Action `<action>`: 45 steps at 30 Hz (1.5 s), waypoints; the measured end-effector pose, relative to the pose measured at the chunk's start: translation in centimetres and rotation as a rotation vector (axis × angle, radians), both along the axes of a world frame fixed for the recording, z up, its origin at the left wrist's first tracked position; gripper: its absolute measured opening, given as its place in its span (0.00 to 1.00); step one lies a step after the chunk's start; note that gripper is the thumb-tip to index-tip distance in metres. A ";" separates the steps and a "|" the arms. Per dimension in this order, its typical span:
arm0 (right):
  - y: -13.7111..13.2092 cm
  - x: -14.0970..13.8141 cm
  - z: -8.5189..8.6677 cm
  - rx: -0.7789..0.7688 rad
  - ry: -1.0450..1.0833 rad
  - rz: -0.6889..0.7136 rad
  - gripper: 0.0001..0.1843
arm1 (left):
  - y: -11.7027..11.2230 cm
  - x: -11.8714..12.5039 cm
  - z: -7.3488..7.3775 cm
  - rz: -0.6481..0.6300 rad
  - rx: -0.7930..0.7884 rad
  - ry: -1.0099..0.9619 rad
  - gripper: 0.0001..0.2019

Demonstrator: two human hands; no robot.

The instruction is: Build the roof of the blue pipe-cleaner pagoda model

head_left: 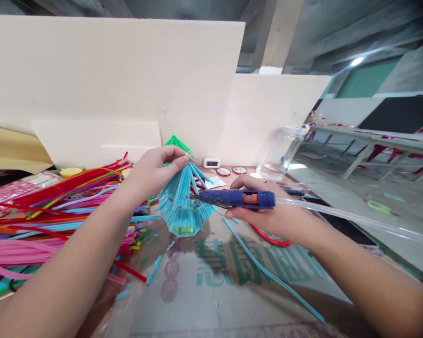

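Observation:
A cone-shaped model of light blue straws [183,204] stands on the cardboard-covered table [232,291]. My left hand [155,171] is closed, pinching the top of the model where the straws meet. In my right hand [264,211] I grip a blue hot glue gun [238,198], held sideways. Its nozzle touches the model's right side. A clear glue stick [338,216] runs out of the gun's back toward the right.
A big pile of coloured straws [56,211] lies at the left. Loose blue straws [268,270] lie on the cardboard. Red-handled scissors [271,239] sit under my right hand. A clear bottle [285,150], a small clock [212,163] and white boards [127,84] stand behind.

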State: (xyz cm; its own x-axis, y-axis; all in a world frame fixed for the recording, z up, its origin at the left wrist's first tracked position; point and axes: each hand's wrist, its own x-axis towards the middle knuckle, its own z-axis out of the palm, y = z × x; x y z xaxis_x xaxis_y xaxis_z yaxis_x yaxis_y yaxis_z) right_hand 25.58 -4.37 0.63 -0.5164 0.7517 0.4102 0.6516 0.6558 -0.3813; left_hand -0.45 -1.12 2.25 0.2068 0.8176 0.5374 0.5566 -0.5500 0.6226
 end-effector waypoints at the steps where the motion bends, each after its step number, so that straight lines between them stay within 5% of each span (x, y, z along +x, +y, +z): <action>1: 0.0 0.0 0.0 0.000 0.001 0.002 0.19 | 0.0 0.0 0.0 0.002 0.001 0.000 0.16; 40: -0.2 0.0 0.3 -0.023 -0.026 0.021 0.19 | 0.2 -0.1 -0.1 -0.008 0.004 -0.008 0.16; 45: 0.2 0.2 0.6 -0.148 0.197 0.131 0.17 | 0.8 -0.7 -0.4 -0.011 -0.012 -0.041 0.17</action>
State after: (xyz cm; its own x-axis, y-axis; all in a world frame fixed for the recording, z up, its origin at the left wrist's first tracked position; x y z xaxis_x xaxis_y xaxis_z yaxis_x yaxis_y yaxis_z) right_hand 25.76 -4.12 1.23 -0.5346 0.7427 0.4032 0.4688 0.6576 -0.5898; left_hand -1.14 -0.30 1.83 0.1935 0.8216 0.5363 0.5242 -0.5486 0.6513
